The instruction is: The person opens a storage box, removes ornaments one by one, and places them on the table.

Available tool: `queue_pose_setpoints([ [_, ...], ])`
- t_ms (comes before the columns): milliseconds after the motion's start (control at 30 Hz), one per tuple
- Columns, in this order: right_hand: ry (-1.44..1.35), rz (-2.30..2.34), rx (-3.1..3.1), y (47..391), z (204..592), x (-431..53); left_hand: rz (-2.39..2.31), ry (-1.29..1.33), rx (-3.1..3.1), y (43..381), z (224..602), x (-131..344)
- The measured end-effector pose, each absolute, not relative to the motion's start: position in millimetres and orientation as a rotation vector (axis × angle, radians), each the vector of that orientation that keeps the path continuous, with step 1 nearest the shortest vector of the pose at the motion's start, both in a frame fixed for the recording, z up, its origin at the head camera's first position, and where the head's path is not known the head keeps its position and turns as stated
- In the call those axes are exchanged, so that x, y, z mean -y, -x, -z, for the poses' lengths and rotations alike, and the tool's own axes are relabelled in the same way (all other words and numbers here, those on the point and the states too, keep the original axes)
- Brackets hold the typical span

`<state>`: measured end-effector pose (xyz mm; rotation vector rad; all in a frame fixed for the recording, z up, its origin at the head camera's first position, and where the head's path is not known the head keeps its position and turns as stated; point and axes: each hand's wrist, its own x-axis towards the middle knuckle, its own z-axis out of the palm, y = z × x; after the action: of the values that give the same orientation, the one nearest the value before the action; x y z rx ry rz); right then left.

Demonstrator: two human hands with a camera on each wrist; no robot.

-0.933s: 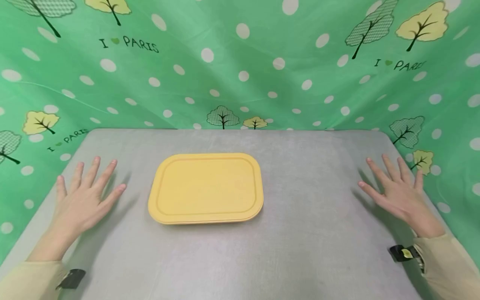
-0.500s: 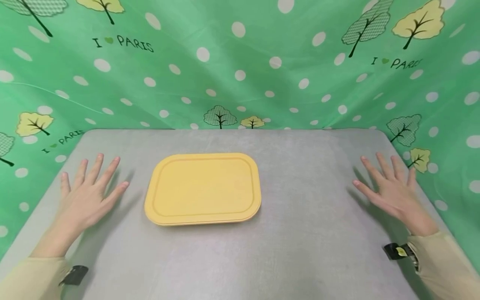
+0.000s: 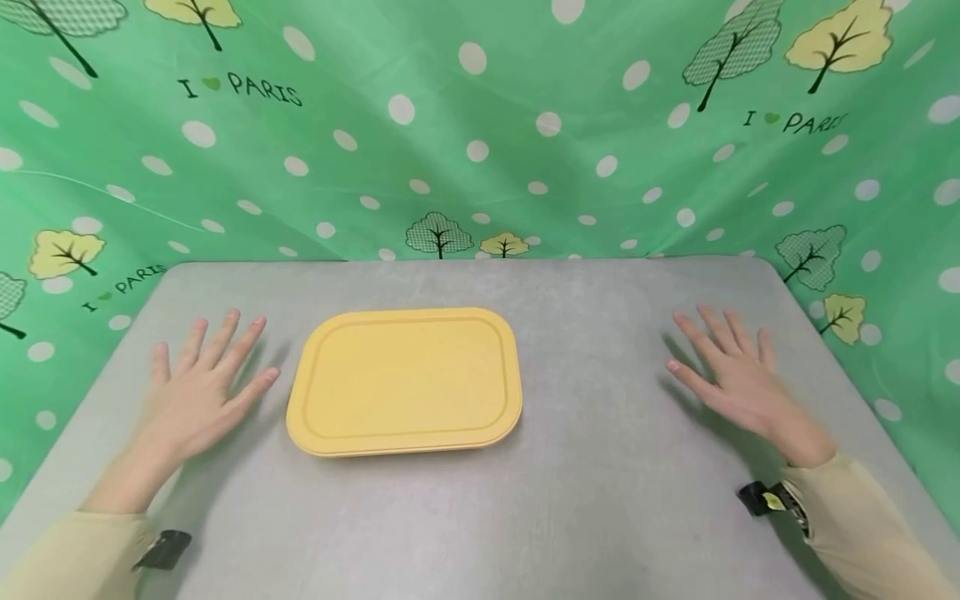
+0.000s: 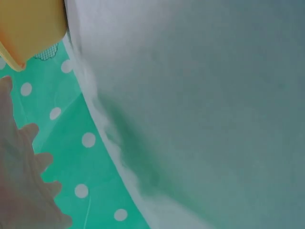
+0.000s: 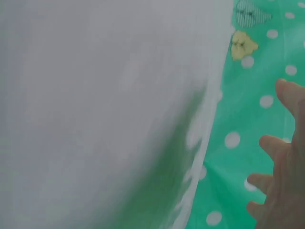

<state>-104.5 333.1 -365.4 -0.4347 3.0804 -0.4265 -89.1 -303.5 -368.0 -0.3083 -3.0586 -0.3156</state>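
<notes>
Either side of a yellow box, left hand and right hand spread fingers.

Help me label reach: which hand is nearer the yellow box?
Left. The left hand is close beside the yellow box on its left, not touching; the right hand is off to its right, across a wider stretch of table.

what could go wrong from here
The left hand is nearer the yellow box than the right hand, so touching first, it might shove or turn the box on the grey table. In the left wrist view the rim juts out; a hold there alone could slip. The inside is hidden, so an unexpected weight might upset a lift.
</notes>
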Motion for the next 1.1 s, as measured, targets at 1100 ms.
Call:
queue_pose_setpoints([
  [1100, 0.948, 1.082, -2.591, 99, 371, -170, 1.729, 0.816, 2.938, 79, 371, 289],
])
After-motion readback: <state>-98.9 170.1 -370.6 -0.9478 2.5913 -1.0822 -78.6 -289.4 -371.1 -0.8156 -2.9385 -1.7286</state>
